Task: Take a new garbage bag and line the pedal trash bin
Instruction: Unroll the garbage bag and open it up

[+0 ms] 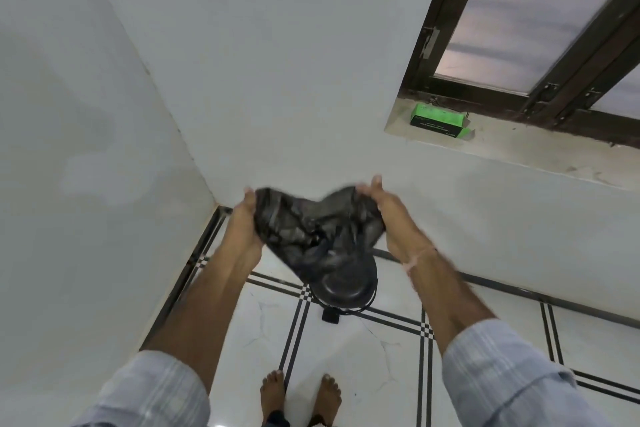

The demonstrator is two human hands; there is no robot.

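A room corner with plain white walls and a white tiled floor (346,350) crossed by black lines is shown; bare feet are seen at the near edge. At left, the left hand (244,229) is seen clamped on one side of a crumpled black garbage bag (311,229), the fingers curled into the film. The bag is held in the air between both hands, directly over the round pedal trash bin (343,288), whose closed lid and near pedal (329,316) are visible below. At right, the right hand (388,215) is closed on the opposite side of the bag. On the far right windowsill (519,149) a green box (438,121) is seen. The bag's mouth should probably be found and spread fully open before the pedal is pressed and the bag is lowered in.
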